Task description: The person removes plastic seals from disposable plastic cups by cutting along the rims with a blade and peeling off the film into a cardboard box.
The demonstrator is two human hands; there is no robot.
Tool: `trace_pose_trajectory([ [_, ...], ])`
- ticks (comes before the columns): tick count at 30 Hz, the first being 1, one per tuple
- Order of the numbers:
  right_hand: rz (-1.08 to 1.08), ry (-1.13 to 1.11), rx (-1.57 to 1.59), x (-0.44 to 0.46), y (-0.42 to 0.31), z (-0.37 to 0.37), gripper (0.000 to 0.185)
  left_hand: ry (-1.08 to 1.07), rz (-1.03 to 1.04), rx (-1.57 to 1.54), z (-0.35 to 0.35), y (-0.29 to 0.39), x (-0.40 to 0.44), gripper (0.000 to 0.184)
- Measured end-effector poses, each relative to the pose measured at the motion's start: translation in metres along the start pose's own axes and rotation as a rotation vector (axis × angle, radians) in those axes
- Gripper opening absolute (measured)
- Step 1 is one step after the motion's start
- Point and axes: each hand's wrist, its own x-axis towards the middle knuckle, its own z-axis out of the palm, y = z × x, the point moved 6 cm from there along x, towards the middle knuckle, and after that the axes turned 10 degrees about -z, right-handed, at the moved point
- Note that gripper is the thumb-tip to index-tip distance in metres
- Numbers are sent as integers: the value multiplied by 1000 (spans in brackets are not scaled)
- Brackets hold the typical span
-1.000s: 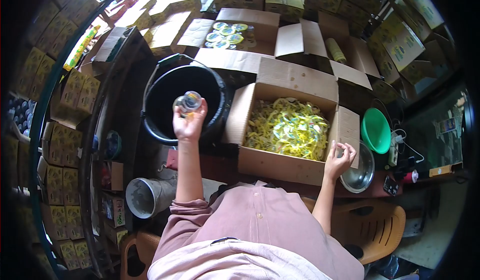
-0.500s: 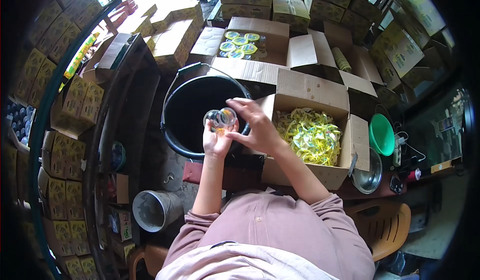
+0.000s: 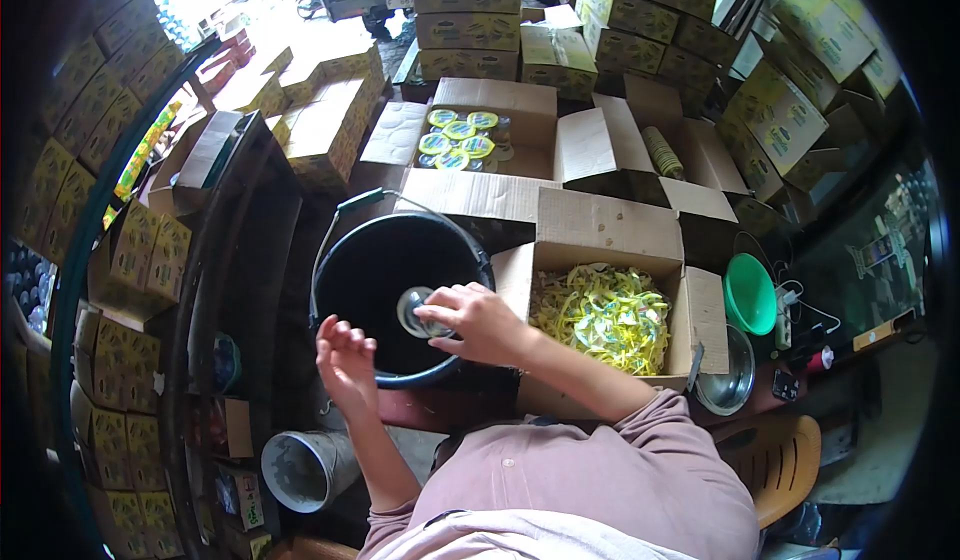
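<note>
Stacked cartons are seen at the back, beyond a red worktop whose surface is mostly covered. Over the mouth of a black bucket, a clear cup is grasped by the right hand, with the fingers closed about its near side. Whether a second cup is nested with it cannot be told. By the near left rim, the left hand is held released, its fingers loosely curled, and nothing is seen in it.

For a clean hold, the cup is best gripped lightly, since thin plastic (as it appears to be) could be dented by a hard pinch. The wrist is better kept clear of the bucket's raised handle, and the free fingers out of the cup's way.

Counted, there are two hands, one bucket and three open boxes: one box filled with yellow strips, one where at least six lidded cups are seen, and one holding a single ribbed stack. To the right, one green bowl is placed beside one shiny bowl. One grey pail is seen below.
</note>
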Motion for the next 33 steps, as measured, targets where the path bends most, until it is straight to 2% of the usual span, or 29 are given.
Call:
trace_pose_trajectory([
  [1, 21, 94, -36, 1, -3, -4, 34, 94, 117, 56, -7, 4, 3, 35],
  [2, 24, -92, -86, -2, -5, 6, 35, 134, 191, 128, -10, 5, 5, 33],
  [3, -7, -296, 24, -6, -4, 16, 37, 174, 266, 197, -13, 5, 6, 31],
  [5, -7, -79, 89, -4, -5, 3, 39, 241, 304, 284, -18, -2, 8, 29],
  [7, 17, 139, 0, -5, 0, -16, 40, 258, 304, 315, -18, -12, 9, 29],
  [8, 25, 124, -91, -9, 0, -17, 40, 311, 327, 368, -19, -13, 6, 28],
  [9, 114, -165, -43, -12, 2, -6, 39, 314, 353, 381, -15, -11, 6, 27],
  [11, 39, -97, 113, -20, 1, 1, 40, 328, 401, 418, -11, -9, 4, 26],
  [14, 4, 217, -23, -20, -6, -15, 44, 318, 410, 416, -10, -9, 3, 25],
  [17, 75, -105, 113, -28, -3, 7, 44, 315, 430, 425, -11, -8, 3, 24],
  [18, 113, -110, 138, -27, -3, 0, 45, 314, 430, 432, -12, -8, 2, 24],
  [21, 191, 193, 294, -27, 9, -21, 46, 290, 415, 507, -17, -9, 3, 33],
  [22, 267, 267, 399, -29, 13, -28, 47, 220, 412, 626, -11, -12, 3, 40],
  [24, 303, 276, 445, -33, 22, -28, 48, 79, 411, 868, 17, -15, 5, 53],
  [25, 295, 268, 455, -34, 24, -28, 48, 13, 351, 1026, 25, -19, 6, 75],
  [27, 272, 250, 519, -34, 27, -30, 47, -153, 305, 1362, 47, -26, 7, 82],
  [29, 274, 241, 545, -34, 33, -34, 47, -175, 220, 1452, 45, -35, 9, 86],
  [33, 322, 252, 516, -40, 52, -42, 45, -79, 233, 1358, 36, -32, 10, 82],
])
